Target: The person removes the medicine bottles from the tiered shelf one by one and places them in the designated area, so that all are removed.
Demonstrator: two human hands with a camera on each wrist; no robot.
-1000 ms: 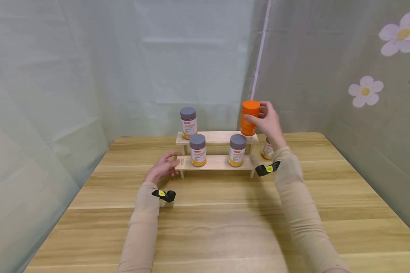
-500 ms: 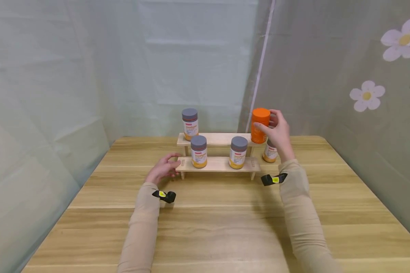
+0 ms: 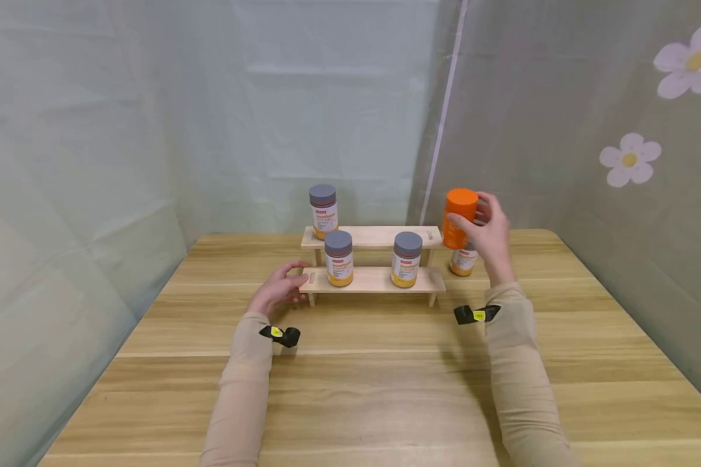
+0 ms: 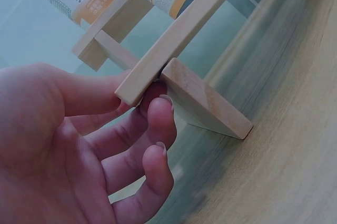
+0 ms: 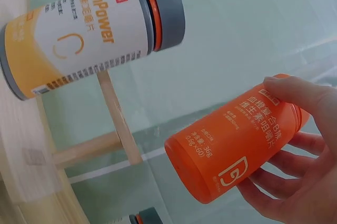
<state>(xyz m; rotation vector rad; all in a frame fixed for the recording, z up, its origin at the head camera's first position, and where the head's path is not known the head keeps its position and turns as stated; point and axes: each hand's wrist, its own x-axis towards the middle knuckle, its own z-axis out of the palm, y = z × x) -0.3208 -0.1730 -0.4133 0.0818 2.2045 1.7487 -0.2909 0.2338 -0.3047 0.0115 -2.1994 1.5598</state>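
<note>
right hand (image 3: 493,239) grips an orange bottle (image 5: 234,140); left hand (image 3: 276,288) seemingly pinches the lower wooden shelf (image 3: 372,279).

Head view's bright — wrist views seem dim

Orange bottle (image 5: 231,142) in right hand (image 5: 313,176)

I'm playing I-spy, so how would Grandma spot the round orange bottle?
Find the pale wooden two-step rack on the brown wooden table. Beside its upper step's right end, a person's right hand grips the round orange bottle. Its lid is orange too; the neighbouring white-and-yellow jars have grey lids.
</note>
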